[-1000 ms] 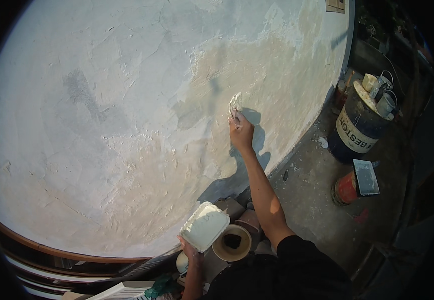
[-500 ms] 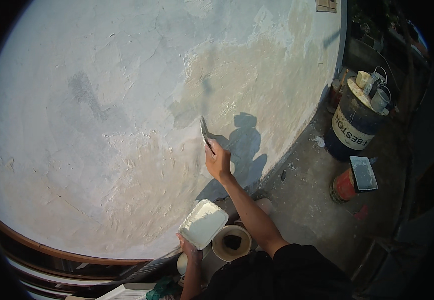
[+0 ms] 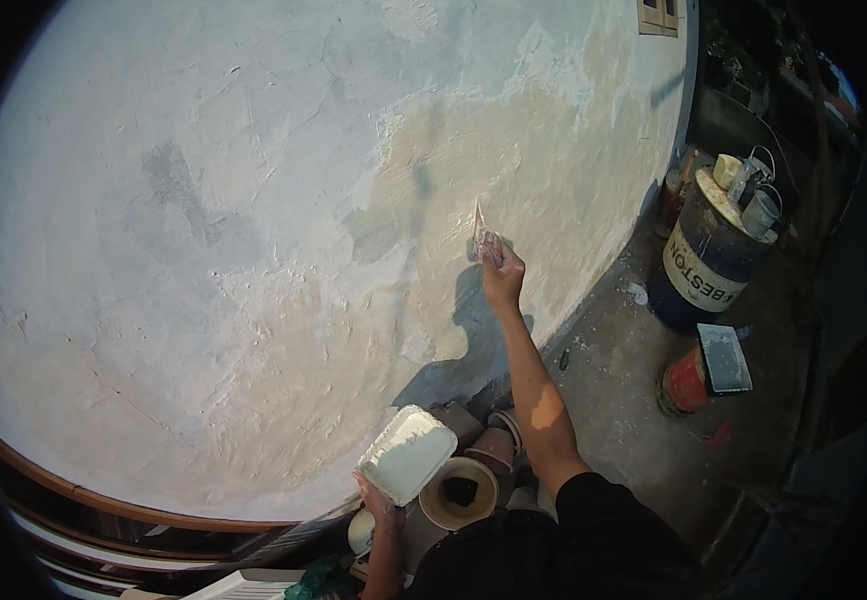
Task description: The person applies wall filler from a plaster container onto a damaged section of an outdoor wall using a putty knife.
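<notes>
With fingers (image 3: 490, 247) of the right hand (image 3: 504, 277), pinching a thin blade (image 3: 478, 221) up at the patchy wall (image 3: 254, 170) — and, down low, gripping a pale tray (image 3: 411, 455) with the left hand (image 3: 384, 507), just beside a round bucket (image 3: 487, 501).

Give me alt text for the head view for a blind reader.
A person's right grip holds a thin scraper at a patchy wall, while the left grip holds a tray of pale paste. A drum and red bucket stand at right.
</notes>
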The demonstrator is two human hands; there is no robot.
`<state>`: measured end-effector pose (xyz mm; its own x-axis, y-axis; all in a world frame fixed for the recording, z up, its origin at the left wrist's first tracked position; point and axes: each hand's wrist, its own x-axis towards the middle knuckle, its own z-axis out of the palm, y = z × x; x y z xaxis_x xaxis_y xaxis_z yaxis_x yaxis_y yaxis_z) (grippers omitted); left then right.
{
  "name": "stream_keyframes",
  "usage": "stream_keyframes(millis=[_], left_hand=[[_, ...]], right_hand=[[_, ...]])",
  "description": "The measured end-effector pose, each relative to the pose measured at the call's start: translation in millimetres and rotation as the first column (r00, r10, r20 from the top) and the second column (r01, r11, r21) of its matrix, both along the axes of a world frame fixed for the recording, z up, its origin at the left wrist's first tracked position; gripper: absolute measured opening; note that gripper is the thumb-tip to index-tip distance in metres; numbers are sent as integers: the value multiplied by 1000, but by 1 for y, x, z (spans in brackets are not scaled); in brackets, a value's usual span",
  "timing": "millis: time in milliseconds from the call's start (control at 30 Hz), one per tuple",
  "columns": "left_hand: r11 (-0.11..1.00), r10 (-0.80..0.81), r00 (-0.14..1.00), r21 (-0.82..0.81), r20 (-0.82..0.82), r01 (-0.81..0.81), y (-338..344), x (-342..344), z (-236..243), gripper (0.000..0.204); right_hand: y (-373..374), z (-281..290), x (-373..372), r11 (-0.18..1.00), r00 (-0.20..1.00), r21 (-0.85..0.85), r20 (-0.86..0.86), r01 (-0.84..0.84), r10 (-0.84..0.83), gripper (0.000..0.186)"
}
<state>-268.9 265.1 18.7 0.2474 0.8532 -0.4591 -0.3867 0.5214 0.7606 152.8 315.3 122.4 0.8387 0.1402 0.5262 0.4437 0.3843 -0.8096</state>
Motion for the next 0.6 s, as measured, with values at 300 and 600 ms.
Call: stream_keyframes(millis=[300,600], left_hand=[[997,-60,998,55,19,59,7,-3,-4,64],[997,-48,998,67,39,45,17,-15,-13,64]], right_hand=[[-1,17,-38,985,999,-170,29,-34,39,25],[13,42,-108,981,973,-189,217,-36,78,30]])
